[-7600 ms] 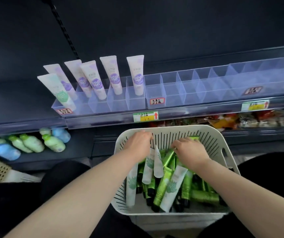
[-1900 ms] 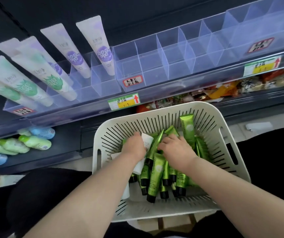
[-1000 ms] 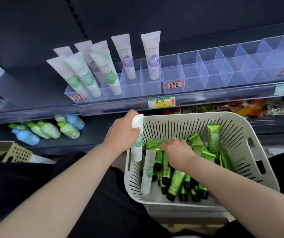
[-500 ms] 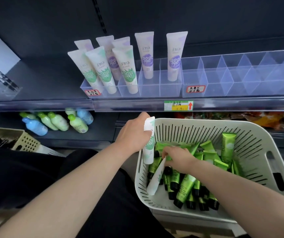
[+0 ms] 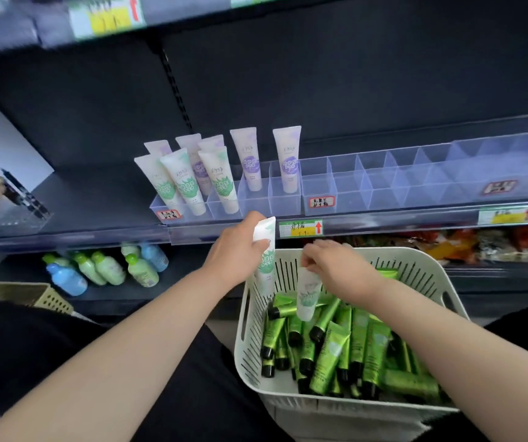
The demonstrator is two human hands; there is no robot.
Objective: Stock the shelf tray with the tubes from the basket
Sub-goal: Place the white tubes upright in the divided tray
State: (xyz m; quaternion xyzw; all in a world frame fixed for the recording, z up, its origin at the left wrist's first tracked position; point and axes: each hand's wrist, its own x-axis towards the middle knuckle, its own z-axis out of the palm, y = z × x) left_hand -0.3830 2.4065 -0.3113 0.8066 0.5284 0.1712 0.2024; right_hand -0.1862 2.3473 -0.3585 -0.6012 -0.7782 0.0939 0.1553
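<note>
My left hand (image 5: 240, 250) grips a white tube (image 5: 265, 260) upright at the basket's (image 5: 428, 275) left rim, ready for the shelf tray (image 5: 320, 199) above, while my right hand (image 5: 339, 272) pinches another white tube (image 5: 308, 293) clear of the green tubes (image 5: 336, 349).

Clear, glossy plastic forms the shelf tray (image 5: 345, 193), its dividers see-through. The basket (image 5: 422, 269) looks like matt off-white plastic with slotted walls. Inside, the green tubes (image 5: 329, 362) gleam metallic with black caps. The standing white tubes (image 5: 221, 180) have a smooth, soft-sheen plastic skin.
</note>
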